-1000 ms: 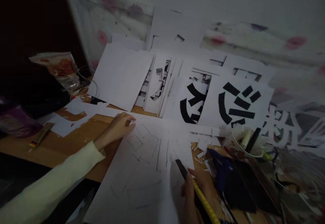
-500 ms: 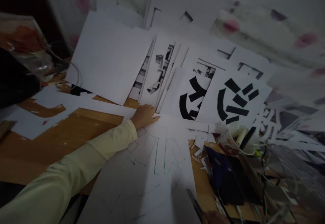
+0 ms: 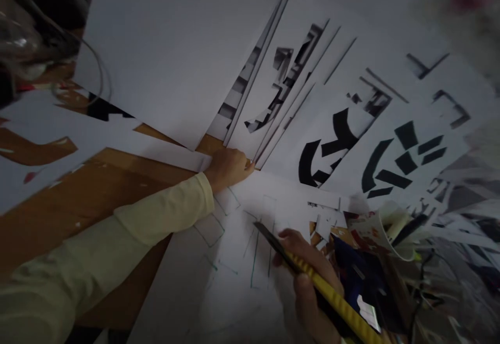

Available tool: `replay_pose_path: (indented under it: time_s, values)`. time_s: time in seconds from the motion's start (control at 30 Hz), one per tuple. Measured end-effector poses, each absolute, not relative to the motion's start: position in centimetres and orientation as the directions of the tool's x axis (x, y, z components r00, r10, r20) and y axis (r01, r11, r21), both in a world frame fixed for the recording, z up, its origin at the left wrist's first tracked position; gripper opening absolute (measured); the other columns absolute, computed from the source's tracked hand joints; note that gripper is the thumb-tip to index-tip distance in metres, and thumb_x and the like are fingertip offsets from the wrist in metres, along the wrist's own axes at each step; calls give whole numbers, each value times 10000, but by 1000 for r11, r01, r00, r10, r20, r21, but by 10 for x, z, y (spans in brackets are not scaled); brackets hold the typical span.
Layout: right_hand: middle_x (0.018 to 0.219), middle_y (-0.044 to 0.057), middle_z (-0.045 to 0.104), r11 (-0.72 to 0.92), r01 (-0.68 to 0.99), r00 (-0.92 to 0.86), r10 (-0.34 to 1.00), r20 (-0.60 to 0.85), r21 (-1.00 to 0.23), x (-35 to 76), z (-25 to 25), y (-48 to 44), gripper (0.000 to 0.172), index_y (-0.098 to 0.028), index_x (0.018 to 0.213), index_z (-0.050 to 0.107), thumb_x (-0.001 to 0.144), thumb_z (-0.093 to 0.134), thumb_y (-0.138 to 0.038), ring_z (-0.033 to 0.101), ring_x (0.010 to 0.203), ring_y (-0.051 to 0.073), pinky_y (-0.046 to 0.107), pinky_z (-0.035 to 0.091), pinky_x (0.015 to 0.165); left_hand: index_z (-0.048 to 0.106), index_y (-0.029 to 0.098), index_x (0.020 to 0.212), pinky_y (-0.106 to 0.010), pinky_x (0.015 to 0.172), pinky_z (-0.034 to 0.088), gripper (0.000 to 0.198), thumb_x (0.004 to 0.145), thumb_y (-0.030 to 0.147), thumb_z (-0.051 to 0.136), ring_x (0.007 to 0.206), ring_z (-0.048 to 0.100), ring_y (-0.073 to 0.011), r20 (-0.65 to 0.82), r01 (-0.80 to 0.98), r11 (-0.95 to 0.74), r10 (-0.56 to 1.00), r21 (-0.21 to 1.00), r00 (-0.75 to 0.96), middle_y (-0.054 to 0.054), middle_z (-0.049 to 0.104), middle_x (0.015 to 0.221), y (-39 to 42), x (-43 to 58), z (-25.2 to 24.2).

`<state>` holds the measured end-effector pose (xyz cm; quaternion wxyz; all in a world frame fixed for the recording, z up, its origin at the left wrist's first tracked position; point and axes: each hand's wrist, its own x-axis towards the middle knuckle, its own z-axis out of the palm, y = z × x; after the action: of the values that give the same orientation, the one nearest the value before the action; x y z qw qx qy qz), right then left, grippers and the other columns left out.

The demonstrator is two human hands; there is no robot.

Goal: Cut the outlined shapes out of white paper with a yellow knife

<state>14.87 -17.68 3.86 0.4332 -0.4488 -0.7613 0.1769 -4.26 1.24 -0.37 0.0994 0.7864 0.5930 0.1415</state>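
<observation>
Cutter (image 3: 326,285): ylw ribbed body, dk blade (image 3: 269,237) out.

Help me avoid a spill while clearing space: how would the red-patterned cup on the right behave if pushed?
The cup probably tips fairly easily: the slim items in it rise past its rim. Its wall looks thin at the rim, so it may dent under a firm grip and, by itself, be light for its size.

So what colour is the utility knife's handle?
The utility knife's handle is yellow and black, seen best in the head view.
</observation>
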Motion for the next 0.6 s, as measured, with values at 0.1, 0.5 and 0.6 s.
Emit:
replay_pose_path:
  time_s: [0.1, 0.5, 0.6]
  values:
    - [806, 10, 686, 608, 432, -333, 794, 508, -666, 129, 25, -146, 278, -267, 1261, 638, 1095, 462, -405, 711, 800, 200, 443, 594, 916, 807, 81, 1021, -387, 731, 491, 490, 1005, 440, 474, 907, 723, -332, 91, 893, -268, 963, 362, 253, -190, 766, 913, 17, -40, -3]
    - [664, -68, 594, 630, 478, -193, 756, 626, -613, 132, -24, -133, 134, -268, 981, 616, 909, 622, -154, 572, 552, 139, 455, 591, 868, 806, 181, 917, -327, 651, 357, 597, 959, 693, 502, 819, 701, -268, -22, 815, -449, 871, 365, 490, -103, 756, 822, 29, -46, -2]
    - [692, -52, 621, 589, 469, -112, 779, 618, -658, 127, -25, -133, 85, -260, 966, 622, 933, 644, -185, 598, 588, 152, 455, 600, 868, 780, 176, 822, -325, 640, 340, 705, 823, 848, 566, 771, 680, -264, -43, 799, -469, 853, 376, 520, -104, 739, 779, 37, -49, -6]
